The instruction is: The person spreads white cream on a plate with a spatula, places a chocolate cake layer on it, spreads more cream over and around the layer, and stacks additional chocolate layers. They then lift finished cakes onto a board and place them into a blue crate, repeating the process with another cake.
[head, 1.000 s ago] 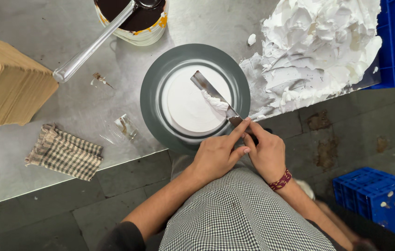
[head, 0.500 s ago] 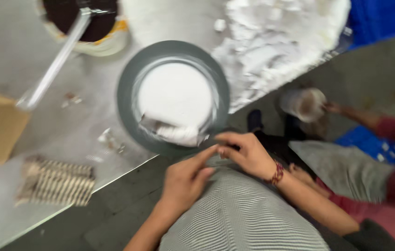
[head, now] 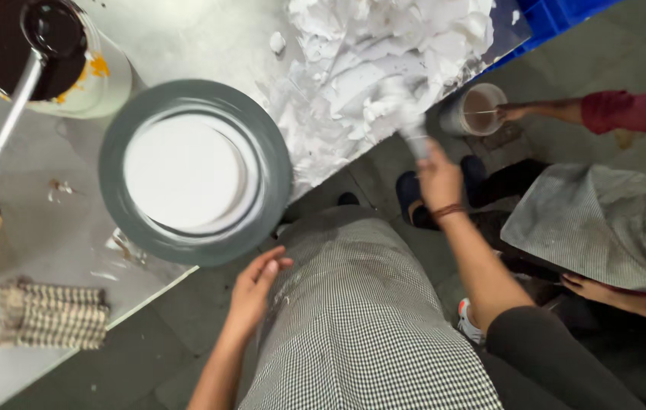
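Right hand (head: 438, 178) clamps one blurred, seemingly spatula handle (head: 416, 138); left hand (head: 256, 287) fingers loosely apart.

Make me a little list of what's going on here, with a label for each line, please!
Left hand: empty, fingers loose, beside the checked apron.
Right hand: gripping a blurred spatula that reaches into the white cream pile.
Turntable: round, grey, with a white disc on top.
Tub: dark sauce with a ladle.
Cloth: folded, checked, on the steel table.
Other person: a hand at a small cup.
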Demonstrator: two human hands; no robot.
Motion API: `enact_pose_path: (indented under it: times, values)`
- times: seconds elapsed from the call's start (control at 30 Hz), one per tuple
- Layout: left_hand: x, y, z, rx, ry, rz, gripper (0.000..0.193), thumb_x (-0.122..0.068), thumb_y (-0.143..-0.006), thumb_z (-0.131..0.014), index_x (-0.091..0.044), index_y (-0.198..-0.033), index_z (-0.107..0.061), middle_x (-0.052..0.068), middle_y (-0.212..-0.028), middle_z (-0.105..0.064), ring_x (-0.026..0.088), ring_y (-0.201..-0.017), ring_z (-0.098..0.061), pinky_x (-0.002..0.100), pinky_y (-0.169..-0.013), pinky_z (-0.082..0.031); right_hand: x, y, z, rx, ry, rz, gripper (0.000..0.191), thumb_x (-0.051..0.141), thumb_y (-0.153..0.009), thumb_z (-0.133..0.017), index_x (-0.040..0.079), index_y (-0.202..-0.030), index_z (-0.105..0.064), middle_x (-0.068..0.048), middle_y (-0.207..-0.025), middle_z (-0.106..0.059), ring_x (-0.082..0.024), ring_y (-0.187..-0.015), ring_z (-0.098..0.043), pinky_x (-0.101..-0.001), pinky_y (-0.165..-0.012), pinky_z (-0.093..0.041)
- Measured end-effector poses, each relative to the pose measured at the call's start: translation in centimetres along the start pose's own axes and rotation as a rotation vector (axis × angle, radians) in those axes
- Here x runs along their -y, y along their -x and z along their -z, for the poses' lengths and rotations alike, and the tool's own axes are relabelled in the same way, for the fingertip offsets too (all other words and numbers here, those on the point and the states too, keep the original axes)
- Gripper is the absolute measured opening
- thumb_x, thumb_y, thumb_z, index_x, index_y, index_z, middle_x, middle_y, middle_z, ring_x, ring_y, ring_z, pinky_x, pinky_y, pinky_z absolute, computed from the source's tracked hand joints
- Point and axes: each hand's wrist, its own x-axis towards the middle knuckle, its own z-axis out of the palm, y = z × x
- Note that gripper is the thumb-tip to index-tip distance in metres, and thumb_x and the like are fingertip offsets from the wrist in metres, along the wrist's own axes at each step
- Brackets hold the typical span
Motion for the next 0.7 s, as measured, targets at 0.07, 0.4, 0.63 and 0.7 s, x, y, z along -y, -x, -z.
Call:
enact_pose_path:
  times: [0.07,0.4,0.63,0.7]
  values:
    - [1.2,-0.9,-0.8,-0.051,0.211,0.200,0.049,-0.034,-0.102,-0.052,-0.005,-0.141,-0.059,0.013,-0.124,-0.075,0.026,-0.121,-0.067,0.038,-0.103,-0.050,1.6,1.8,-1.9,0.087,0.053,0.169,0.046,0.009,-0.096,-0.061,0.014,-0.142,-0.061,-0.019,-0.088,-0.073,-0.034,-0.072,-0.071,-0.0451,-0.065,-0.057]
    - [2.6,-1.2,0.9,-0.435,0.901,0.104,0.042,-0.040,-0.105,-0.048,-0.008,-0.130,-0.055,0.009,-0.130,-0.066,0.033,-0.133,-0.057,0.048,-0.104,-0.051,-0.8,1.6,-1.0,0.513,-0.869,-0.486,0.053,0.007,-0.099,-0.055,0.010,-0.152,-0.049,-0.009,-0.083,-0.068,-0.020,-0.067,-0.064,-0.0305,-0.057,-0.051]
    - [4.3,-2.0,2.8,-0.351,0.928,0.162,0.044,-0.044,-0.108,-0.044,-0.007,-0.130,-0.056,0.010,-0.125,-0.067,0.034,-0.127,-0.060,0.047,-0.098,-0.051,2.5,1.9,-5.0,-0.065,-0.059,0.144,0.074,0.011,-0.096,-0.066,0.026,-0.162,-0.035,-0.015,-0.115,-0.055,-0.034,-0.101,-0.061,-0.0408,-0.087,-0.051]
    - [4.6,-2.2,3.0,-0.298,0.936,0.161,0.043,-0.043,-0.106,-0.045,-0.008,-0.129,-0.056,0.010,-0.127,-0.068,0.033,-0.123,-0.061,0.048,-0.095,-0.052,2.3,4.7,-4.7,-0.010,-0.041,0.052,0.073,0.011,-0.096,-0.066,0.029,-0.161,-0.036,-0.014,-0.117,-0.055,-0.034,-0.102,-0.062,-0.0408,-0.088,-0.051]
